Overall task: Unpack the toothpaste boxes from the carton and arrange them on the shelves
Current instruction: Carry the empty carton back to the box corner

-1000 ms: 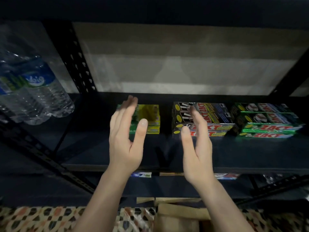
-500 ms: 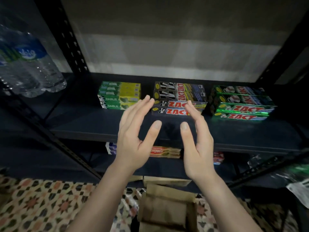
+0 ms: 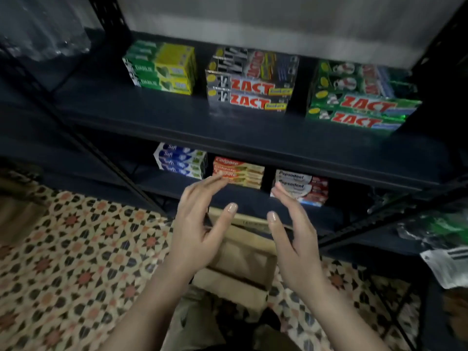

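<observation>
1. Carton [image 3: 243,259]: brown cardboard, flaps open, standing on the patterned tile floor [image 3: 76,249] in front of the dark metal shelving; its inside is too dim to make out.
2. Left hand [image 3: 200,224]: held above the carton's left side, palm turned inward, fingers straight and relaxed, gripping nothing.
3. Right hand [image 3: 293,229]: held above the carton's right side, palm facing the left hand, fingers likewise extended and empty; the two hands are apart, with the carton visible between them.
4. Upper shelf [image 3: 177,122], above and behind the carton: three stacks of toothpaste boxes in a row, namely green-and-yellow Darlie boxes [image 3: 162,69] at left, black Zact boxes [image 3: 250,84] in the middle, green Zact boxes [image 3: 359,97] at right.
5. Lower shelf [image 3: 253,198], just behind the carton: blue Safi boxes [image 3: 179,160], red Colgate boxes [image 3: 240,171] and white Pepsodent boxes [image 3: 301,186], left to right, each stack set apart from its neighbour.
</observation>
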